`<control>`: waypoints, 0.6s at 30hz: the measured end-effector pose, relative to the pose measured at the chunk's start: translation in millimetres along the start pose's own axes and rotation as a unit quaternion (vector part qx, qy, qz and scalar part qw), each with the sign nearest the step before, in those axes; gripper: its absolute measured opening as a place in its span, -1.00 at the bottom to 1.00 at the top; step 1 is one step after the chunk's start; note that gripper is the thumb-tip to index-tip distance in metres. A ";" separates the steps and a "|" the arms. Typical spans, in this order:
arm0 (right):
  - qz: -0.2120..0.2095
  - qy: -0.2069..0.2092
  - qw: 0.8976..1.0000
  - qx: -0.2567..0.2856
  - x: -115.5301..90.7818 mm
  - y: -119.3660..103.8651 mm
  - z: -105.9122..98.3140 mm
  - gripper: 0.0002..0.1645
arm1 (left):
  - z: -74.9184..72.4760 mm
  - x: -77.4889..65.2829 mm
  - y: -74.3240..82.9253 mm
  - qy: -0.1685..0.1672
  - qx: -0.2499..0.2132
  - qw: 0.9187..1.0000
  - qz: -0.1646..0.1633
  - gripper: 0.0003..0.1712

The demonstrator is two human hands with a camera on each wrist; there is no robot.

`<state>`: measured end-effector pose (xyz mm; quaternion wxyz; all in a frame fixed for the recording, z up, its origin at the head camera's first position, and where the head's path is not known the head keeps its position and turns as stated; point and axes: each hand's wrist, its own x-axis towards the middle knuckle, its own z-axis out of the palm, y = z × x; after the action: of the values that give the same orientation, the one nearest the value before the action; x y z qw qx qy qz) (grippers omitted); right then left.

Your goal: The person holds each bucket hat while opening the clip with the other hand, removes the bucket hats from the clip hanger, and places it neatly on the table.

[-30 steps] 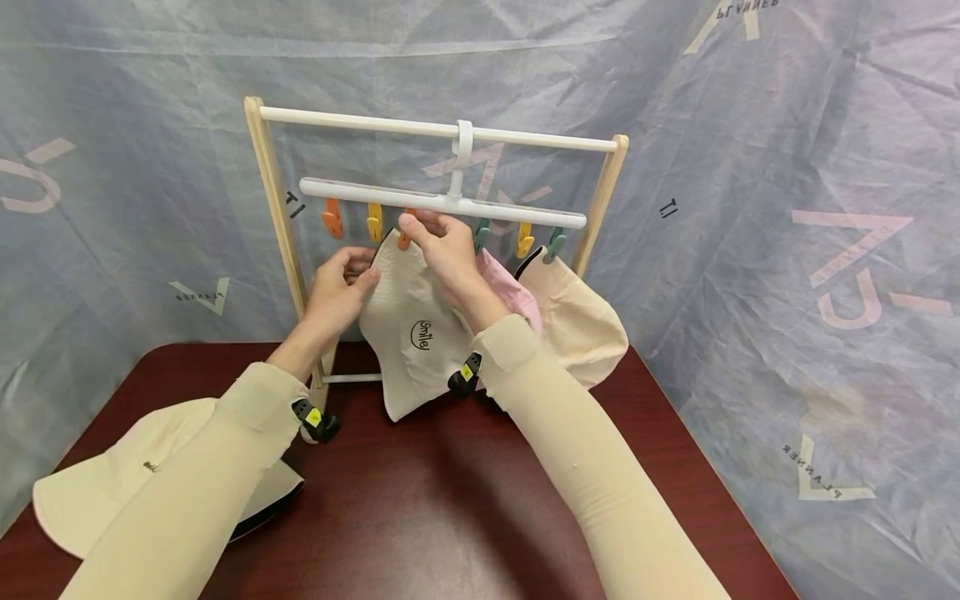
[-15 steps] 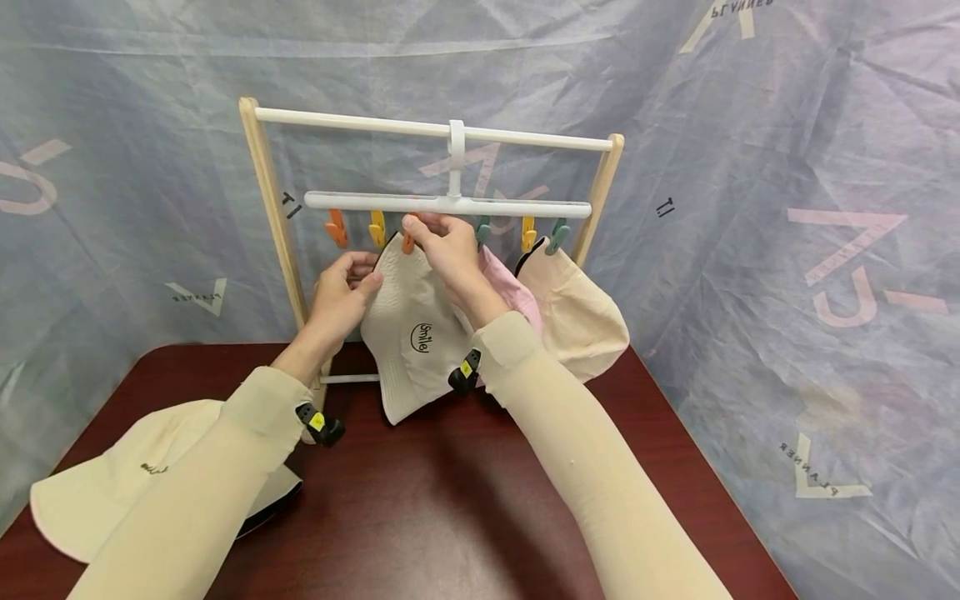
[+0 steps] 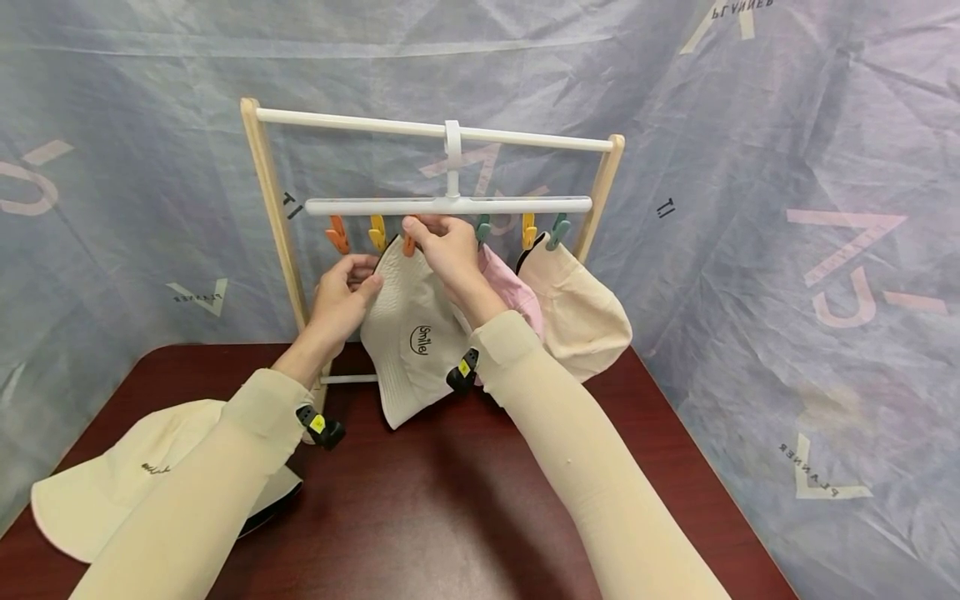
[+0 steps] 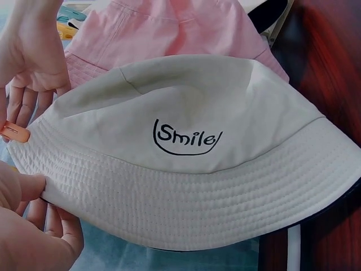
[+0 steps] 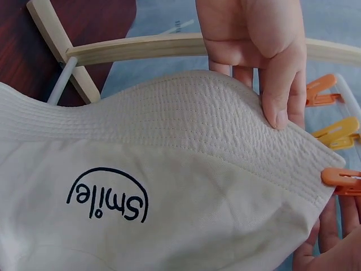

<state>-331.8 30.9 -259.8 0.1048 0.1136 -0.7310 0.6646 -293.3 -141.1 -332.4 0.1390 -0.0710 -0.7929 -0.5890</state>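
A cream bucket hat (image 3: 420,333) with "Smile" lettering hangs sideways below the white hanger (image 3: 375,207), its brim tip in the bite of an orange clip (image 3: 409,244). My right hand (image 3: 447,254) pinches that clip, thumb in front and fingers partly hidden behind. With thumb and fingers my left hand (image 3: 341,296) holds the brim's left edge. The left wrist view shows the brim (image 4: 169,209) spread between both hands. In the right wrist view, the left thumb presses on the stitched brim (image 5: 225,107) and the orange clip (image 5: 341,179) sits over its corner.
A pink hat (image 3: 513,287) and a pale peach hat (image 3: 577,321) hang from green clips at right. Orange (image 3: 338,235) and yellow (image 3: 377,232) clips hang at left. The wooden rack (image 3: 273,200) stands on the dark red table (image 3: 450,517). A cream cap (image 3: 127,467) lies front left.
The hanger's left end has dipped slightly, so the bar is now nearly level. Both hands sink a little with the bucket hat and keep their hold.
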 end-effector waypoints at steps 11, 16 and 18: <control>-0.001 0.006 0.999 -0.036 -3.1 -0.5 0.0 -0.67 | 0.7 -4.7 0.5 0.001 -0.004 1.000 -0.004 -0.59; -0.008 0.017 0.999 -0.031 -2.9 0.2 2.0 -0.74 | 0.8 -5.7 1.0 0.001 -0.007 1.000 -0.003 -0.59; -0.014 0.018 1.000 -0.020 -2.8 0.3 2.9 -0.77 | 1.1 -6.3 1.4 0.001 -0.008 1.000 -0.002 -0.59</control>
<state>-329.3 28.2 -261.3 0.1295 0.1094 -0.7407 0.6501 -287.1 -139.3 -333.3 0.1381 -0.0694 -0.7883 -0.5956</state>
